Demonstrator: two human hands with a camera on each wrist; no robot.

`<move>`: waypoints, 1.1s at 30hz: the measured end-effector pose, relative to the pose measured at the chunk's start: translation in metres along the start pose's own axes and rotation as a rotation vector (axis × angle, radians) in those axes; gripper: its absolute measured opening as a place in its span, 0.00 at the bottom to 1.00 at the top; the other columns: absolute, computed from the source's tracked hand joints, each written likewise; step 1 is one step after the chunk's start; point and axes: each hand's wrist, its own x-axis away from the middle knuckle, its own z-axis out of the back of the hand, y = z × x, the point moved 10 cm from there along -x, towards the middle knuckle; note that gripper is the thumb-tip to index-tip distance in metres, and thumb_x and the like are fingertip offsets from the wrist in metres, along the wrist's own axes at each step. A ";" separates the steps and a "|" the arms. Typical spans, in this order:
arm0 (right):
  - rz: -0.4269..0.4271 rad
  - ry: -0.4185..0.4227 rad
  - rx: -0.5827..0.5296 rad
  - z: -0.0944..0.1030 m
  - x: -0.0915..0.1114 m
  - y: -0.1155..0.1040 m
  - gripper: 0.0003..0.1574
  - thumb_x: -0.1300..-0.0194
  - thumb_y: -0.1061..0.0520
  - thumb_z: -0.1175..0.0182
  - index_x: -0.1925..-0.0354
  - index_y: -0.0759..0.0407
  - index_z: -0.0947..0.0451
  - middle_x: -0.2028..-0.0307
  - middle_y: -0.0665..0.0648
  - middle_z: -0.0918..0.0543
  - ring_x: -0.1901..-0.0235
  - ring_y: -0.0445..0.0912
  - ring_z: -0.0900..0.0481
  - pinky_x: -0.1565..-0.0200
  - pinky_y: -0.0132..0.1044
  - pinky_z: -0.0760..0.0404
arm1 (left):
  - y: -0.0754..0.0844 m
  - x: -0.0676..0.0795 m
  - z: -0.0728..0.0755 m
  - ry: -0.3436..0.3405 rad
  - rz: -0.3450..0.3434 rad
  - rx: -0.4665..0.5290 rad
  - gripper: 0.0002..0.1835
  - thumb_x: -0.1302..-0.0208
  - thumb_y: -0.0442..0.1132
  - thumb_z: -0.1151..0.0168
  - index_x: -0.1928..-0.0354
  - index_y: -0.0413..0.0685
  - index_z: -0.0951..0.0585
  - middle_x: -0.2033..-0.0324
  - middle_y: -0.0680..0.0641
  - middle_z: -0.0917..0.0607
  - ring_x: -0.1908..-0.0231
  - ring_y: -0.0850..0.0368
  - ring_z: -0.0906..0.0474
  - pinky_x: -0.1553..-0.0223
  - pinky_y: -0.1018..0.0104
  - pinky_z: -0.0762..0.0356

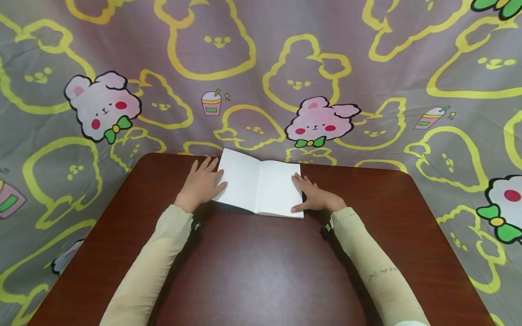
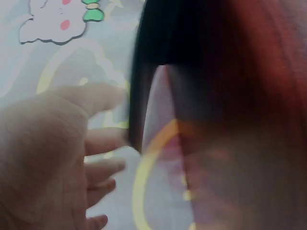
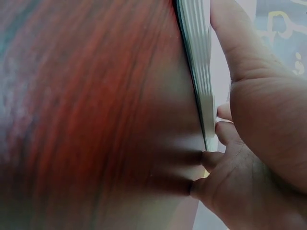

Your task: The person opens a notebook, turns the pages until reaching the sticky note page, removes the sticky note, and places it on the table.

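Observation:
A notebook (image 1: 240,179) lies spread at blank white pages near the far side of the table. Its left half is lifted and tilted off the tabletop; the dark underside of the cover (image 2: 144,96) shows in the left wrist view. My left hand (image 1: 200,183) is at the left edge, fingers spread, thumb and a finger touching the page side. At the right edge, my right hand (image 1: 320,197) rests with thumb and fingertips on the right page. In the right wrist view the page stack (image 3: 197,57) lies on the table, and some fingertips reach the wood beyond it.
The brown wooden table (image 1: 253,271) has rounded far corners. A patterned curtain (image 1: 253,90) with cartoon bunnies hangs right behind it and along both sides. Small dark devices sit at both wrists.

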 end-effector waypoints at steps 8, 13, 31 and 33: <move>0.000 0.000 0.004 -0.003 -0.001 0.004 0.75 0.42 0.39 0.26 0.19 0.63 0.65 0.19 0.65 0.66 0.22 0.68 0.72 0.29 0.74 0.65 | 0.011 -0.016 -0.051 -0.146 0.009 0.000 0.31 0.22 0.57 0.52 0.29 0.43 0.27 0.26 0.34 0.36 0.23 0.34 0.47 0.25 0.33 0.54; -0.006 -0.010 0.002 -0.007 -0.002 0.006 0.76 0.42 0.38 0.26 0.18 0.61 0.65 0.19 0.64 0.67 0.21 0.66 0.73 0.28 0.72 0.66 | 0.038 -0.031 -0.067 -0.155 -0.078 0.013 0.34 0.23 0.59 0.53 0.25 0.44 0.33 0.25 0.36 0.37 0.23 0.36 0.47 0.26 0.35 0.50; -0.008 0.000 -0.001 -0.001 0.000 0.010 0.77 0.42 0.38 0.26 0.19 0.62 0.67 0.19 0.65 0.69 0.21 0.65 0.72 0.28 0.72 0.65 | 0.067 -0.044 -0.087 -0.249 -0.074 0.202 0.36 0.19 0.57 0.60 0.18 0.50 0.50 0.21 0.32 0.55 0.22 0.32 0.58 0.25 0.34 0.55; -0.007 -0.003 0.011 -0.001 -0.002 0.011 0.77 0.42 0.38 0.26 0.19 0.62 0.67 0.19 0.66 0.69 0.21 0.65 0.72 0.28 0.72 0.65 | 0.067 -0.043 -0.086 -0.251 -0.061 0.204 0.35 0.19 0.56 0.60 0.18 0.51 0.50 0.21 0.33 0.55 0.21 0.33 0.58 0.25 0.34 0.55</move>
